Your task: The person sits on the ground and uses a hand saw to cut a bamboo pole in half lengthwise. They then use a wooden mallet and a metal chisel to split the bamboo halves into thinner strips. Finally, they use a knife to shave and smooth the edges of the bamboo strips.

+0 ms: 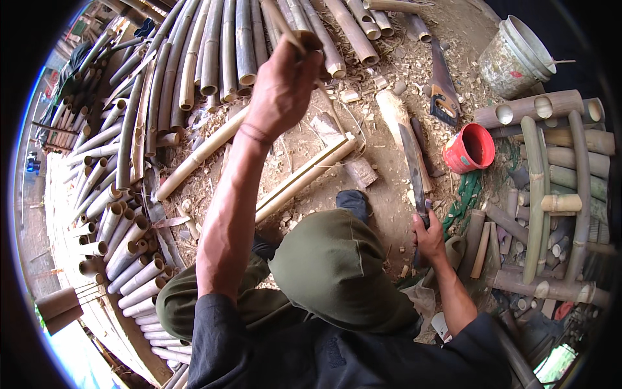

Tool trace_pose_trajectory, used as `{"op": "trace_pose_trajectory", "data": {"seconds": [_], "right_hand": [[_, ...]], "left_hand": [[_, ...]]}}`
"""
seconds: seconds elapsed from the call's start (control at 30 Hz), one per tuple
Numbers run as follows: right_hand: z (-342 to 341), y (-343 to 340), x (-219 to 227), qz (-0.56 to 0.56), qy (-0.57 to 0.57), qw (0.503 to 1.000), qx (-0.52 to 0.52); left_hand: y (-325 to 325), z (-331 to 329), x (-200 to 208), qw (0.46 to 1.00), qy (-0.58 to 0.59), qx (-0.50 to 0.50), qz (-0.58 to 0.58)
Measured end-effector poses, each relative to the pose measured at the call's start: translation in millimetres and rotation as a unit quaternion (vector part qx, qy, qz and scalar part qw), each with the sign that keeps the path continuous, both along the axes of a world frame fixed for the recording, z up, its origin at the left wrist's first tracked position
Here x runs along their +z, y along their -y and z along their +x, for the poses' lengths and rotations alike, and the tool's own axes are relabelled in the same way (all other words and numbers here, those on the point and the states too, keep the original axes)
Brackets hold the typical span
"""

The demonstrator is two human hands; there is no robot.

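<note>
My left hand (285,84) is raised at the upper middle, its fingers closed round a thin bamboo strip (282,24) that runs out above and below the fist. My right hand (429,238), to the right of my knee, grips the handle of a long machete (413,165). Its dark blade points away from me and lies over a pale, chopped wooden block (394,113). Between my arms a split bamboo pole (304,178) slants across the ground, its far end near a short log (360,170).
Rows of bamboo poles (227,52) lie at the far side, with more stacked at left (139,259). A handsaw (443,84), a red bucket (469,148) and a whitish bucket (515,58) stand or lie at right, near a bamboo frame (534,194). Wood chips cover the dirt.
</note>
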State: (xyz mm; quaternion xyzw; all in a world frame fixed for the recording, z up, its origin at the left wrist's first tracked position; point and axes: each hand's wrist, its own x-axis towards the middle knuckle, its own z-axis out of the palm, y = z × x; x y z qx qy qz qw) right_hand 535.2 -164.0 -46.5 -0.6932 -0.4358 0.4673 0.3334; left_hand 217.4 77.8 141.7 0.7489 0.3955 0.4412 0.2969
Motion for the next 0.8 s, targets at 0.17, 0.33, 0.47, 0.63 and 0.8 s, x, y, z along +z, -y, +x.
{"op": "trace_pose_trajectory", "data": {"seconds": [0.17, 0.33, 0.47, 0.63, 0.8], "right_hand": [[-2.0, -1.5, 10.3, 0.008, -0.007, 1.000, 0.011], [-5.0, 0.7, 10.6, -0.014, -0.027, 0.999, 0.008], [-6.9, -0.4, 9.4, -0.005, -0.015, 1.000, 0.007], [-5.5, -24.0, 44.8, 0.011, 0.018, 1.000, 0.021], [-4.1, -79.2, 181.4, 0.232, 0.102, 0.966, 0.052]], "left_hand": [[-3.7, 19.2, -8.0, 1.000, -0.017, 0.004, 0.021], [-8.3, 22.3, -19.2, 0.999, -0.026, 0.011, 0.037], [-14.6, 26.3, -23.9, 0.999, 0.017, -0.010, 0.035], [-15.0, 21.7, -36.2, 1.000, -0.004, -0.012, -0.029], [5.9, 26.2, -43.1, 0.999, 0.003, 0.022, -0.048]]}}
